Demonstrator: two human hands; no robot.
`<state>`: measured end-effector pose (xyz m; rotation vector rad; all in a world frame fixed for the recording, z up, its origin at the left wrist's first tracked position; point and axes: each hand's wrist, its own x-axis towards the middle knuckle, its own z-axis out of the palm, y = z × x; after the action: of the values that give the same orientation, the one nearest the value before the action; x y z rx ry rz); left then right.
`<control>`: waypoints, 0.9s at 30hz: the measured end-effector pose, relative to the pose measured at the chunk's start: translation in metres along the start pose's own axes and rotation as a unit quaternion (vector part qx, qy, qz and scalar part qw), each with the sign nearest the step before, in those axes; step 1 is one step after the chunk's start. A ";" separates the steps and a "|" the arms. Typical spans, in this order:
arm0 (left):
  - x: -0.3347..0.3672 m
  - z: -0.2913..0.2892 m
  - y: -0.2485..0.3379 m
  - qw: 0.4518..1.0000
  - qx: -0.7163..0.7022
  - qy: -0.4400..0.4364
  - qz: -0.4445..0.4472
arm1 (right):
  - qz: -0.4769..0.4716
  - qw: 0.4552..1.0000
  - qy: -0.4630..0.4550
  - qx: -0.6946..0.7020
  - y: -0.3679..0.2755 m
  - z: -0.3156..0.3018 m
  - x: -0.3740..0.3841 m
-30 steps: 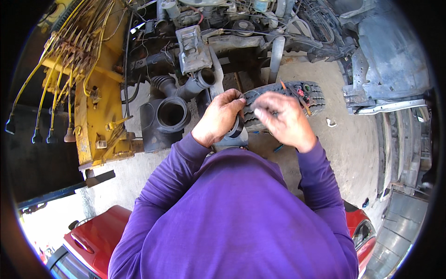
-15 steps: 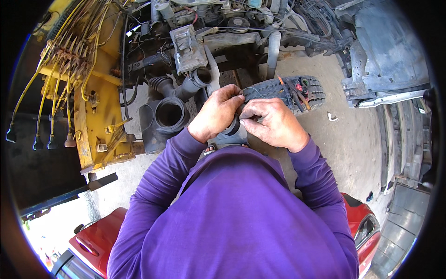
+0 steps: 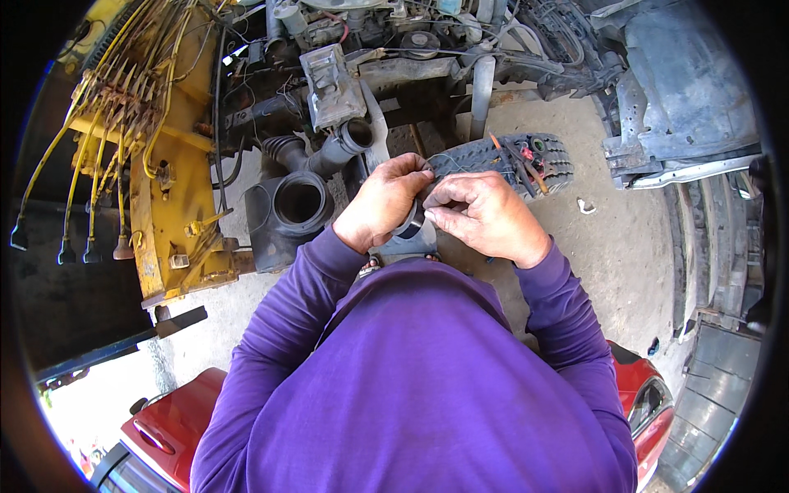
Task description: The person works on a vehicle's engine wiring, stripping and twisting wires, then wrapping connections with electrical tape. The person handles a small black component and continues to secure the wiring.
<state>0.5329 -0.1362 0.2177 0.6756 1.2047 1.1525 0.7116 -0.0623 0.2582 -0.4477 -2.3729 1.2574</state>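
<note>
Black round roll-like piece [image 3: 417,217], head view, centre of frame, apparently gripped by left hand [image 3: 383,201]. Right hand [image 3: 491,215] pinching close beside it; anything between fingertips hidden. Handling seems midway, unfinished. Black treaded rubber tyre [image 3: 472,157], upper right of centre.

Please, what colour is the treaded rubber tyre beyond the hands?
The treaded rubber tyre is dark grey, nearly black, best seen in the head view.
</note>
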 end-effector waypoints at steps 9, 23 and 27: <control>-0.013 0.014 0.007 0.997 0.067 0.009 -0.036 | -0.037 0.993 0.024 -0.113 0.006 0.009 0.004; 0.000 0.000 -0.024 0.998 0.000 0.057 -0.029 | -0.031 0.988 0.128 -0.081 0.001 0.028 -0.029; 0.005 0.004 -0.024 0.999 0.014 0.027 -0.019 | -0.138 0.969 0.058 -0.197 0.002 0.009 -0.014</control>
<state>0.5441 -0.1390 0.1959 0.6430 1.2764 1.1301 0.7193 -0.0739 0.2487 -0.2828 -2.4792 0.6213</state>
